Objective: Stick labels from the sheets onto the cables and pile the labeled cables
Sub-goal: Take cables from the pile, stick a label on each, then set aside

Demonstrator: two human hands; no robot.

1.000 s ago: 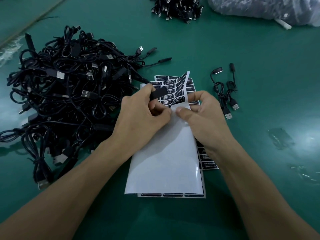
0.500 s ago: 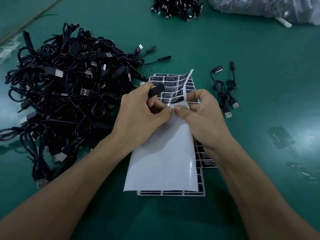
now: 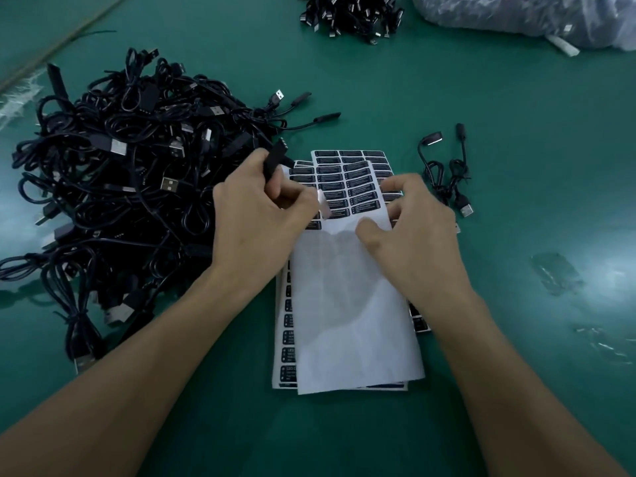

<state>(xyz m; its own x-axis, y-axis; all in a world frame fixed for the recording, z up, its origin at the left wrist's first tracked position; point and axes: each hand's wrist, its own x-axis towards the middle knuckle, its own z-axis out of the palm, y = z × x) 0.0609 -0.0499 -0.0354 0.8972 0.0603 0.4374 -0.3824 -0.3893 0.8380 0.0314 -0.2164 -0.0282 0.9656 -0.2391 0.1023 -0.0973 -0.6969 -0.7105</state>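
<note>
Label [image 3: 323, 208] between both hands, above the sheet [image 3: 358, 325]
Left hand [image 3: 254, 218] grips a cable [image 3: 272, 161] and pinches the label; right hand [image 3: 413, 235] pinches the sheet; bag [image 3: 516, 12] contents unclear

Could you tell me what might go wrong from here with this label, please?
The peeled label, pinched by the left hand, may curl and stick to itself or to skin. That hand also grips the black end of a cable, so the label could go on crooked. The loose top sheet under the right hand might slide.
</note>
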